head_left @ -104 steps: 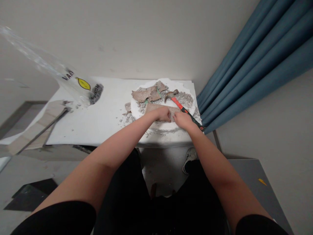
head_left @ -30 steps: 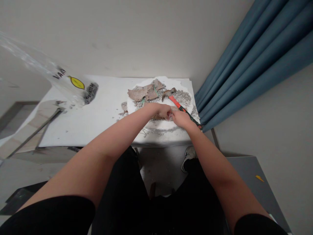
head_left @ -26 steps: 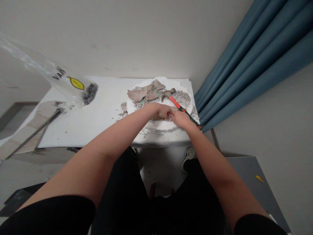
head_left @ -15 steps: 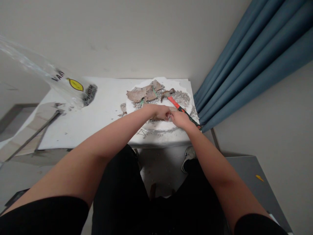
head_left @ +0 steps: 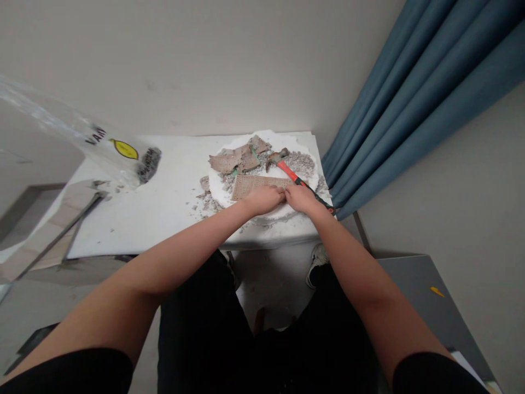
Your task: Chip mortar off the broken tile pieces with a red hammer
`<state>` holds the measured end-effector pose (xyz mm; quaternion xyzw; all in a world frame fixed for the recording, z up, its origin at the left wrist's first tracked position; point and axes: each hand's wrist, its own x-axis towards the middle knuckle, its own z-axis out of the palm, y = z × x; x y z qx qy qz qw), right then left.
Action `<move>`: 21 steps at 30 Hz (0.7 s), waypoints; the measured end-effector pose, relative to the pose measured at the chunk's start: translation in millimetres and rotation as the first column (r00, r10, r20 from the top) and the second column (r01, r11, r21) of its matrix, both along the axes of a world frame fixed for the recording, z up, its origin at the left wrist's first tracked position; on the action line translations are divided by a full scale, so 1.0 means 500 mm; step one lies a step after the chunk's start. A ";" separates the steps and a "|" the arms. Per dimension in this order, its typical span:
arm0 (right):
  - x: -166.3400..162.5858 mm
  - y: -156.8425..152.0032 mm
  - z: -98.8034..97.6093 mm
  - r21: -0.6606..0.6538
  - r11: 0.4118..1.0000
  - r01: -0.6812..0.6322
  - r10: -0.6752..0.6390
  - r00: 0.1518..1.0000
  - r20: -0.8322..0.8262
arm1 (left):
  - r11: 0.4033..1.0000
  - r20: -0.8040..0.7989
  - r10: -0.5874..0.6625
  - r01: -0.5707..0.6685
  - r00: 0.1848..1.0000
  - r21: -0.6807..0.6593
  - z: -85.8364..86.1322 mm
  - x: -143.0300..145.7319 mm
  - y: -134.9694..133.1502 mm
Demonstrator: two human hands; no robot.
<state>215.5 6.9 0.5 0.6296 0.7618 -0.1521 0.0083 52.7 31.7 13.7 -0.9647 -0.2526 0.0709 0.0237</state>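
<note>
Left hand [head_left: 264,200]: since half a second ago it has unfolded from its curl and dropped nearer the body, baring more panel beyond it; fingers now lie extended, and I can't tell whether they grip.
Right hand [head_left: 301,198]: fingers bent, tips meeting the left's; on my feed any hold is hidden.
Perforated panel [head_left: 248,185]: under and just beyond both hands.
White round board [head_left: 220,191]: beneath the panel, crumbly at its rim.
Hammer [head_left: 288,168]: red and black, just beyond the right hand, its handle slanting past it.
Rubble: torn brown pieces [head_left: 232,162] beyond the left hand, grey gravel [head_left: 302,162] beyond the right.
White tabletop [head_left: 176,186]: stretches left of the hands, flecked with crumbs, toward a clear plastic bag [head_left: 123,150].
Room: I see a plain wall [head_left: 205,71] beyond the hands, blue curtain [head_left: 385,93] to their right.
</note>
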 end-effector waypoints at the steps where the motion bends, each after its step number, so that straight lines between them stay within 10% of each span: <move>1: -0.001 -0.001 0.003 -0.008 1.000 -0.004 0.004 1.000 0.004 | 1.000 0.003 0.014 -0.014 1.000 0.002 -0.003 0.001 -0.002; 16: -0.004 -0.002 0.010 -0.020 1.000 0.024 -0.024 1.000 0.007 | 0.884 -0.015 0.463 -0.462 0.886 -0.069 -0.005 0.042 -0.047; 21: -0.003 -0.005 0.012 -0.029 0.999 0.026 -0.027 1.000 -0.013 | 0.954 -0.065 0.285 -0.290 0.956 -0.080 0.005 0.030 -0.011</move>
